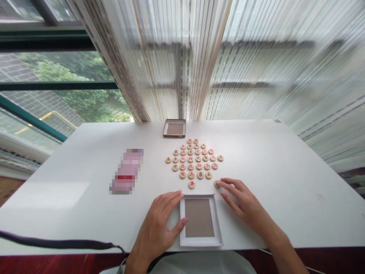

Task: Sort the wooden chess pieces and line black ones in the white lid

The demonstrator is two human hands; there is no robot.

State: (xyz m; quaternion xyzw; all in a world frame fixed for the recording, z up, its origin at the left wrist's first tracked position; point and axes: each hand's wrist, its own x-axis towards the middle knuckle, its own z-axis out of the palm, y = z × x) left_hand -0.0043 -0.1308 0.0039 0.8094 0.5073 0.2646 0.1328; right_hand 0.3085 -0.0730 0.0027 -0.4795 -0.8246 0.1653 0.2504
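Observation:
Round wooden Chinese chess pieces [190,159] with red or black characters lie flat in rows on the white table. At the near end of the rows sits a piece with a red character [192,184]. My right hand [238,198] has its fingertips on one piece [217,183] off to the right, its thumb apart from the fingers. My left hand [161,219] rests against the left side of an open cardboard box tray [216,242], thumb over its rim and fingers at the far left corner. The bottom of this tray is bare.
A second shallow box part [164,131] lies at the back of the white table [265,160]. To the left is a pixelated pink item [127,171]. Behind the table hang string curtains [176,57] beside a window. A dark strap [57,242] crosses the table's front left.

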